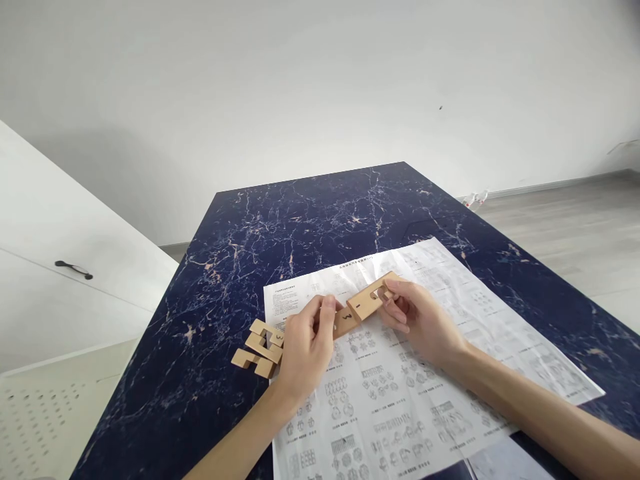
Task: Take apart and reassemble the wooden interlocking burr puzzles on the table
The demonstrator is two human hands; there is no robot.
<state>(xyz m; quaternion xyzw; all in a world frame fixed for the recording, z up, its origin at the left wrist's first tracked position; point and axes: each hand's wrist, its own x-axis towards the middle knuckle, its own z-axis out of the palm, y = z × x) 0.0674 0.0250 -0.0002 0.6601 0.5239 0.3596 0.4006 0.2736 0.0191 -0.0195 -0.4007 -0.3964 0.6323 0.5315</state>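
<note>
My left hand [306, 347] is closed on a notched wooden puzzle piece [344, 323] with a dark mark like a 3 on it. Between the fingers of my right hand [423, 320] is another notched wooden puzzle piece [364, 305], marked with a short dark stroke. The two pieces meet end to end, overlapping a little, above a printed sheet [400, 347] of small puzzle diagrams. Left of my left hand lie several loose wooden puzzle pieces [263, 347], some stacked crosswise and partly hidden by that hand.
Creased and slightly askew, the sheet lies on a dark blue marble-patterned table [300, 220]. A white cabinet [65, 227] with a black handle [73, 269] stands to the left. Behind the table is a pale wall [300, 93]. Small white and red objects [475, 199] show beyond the right edge.
</note>
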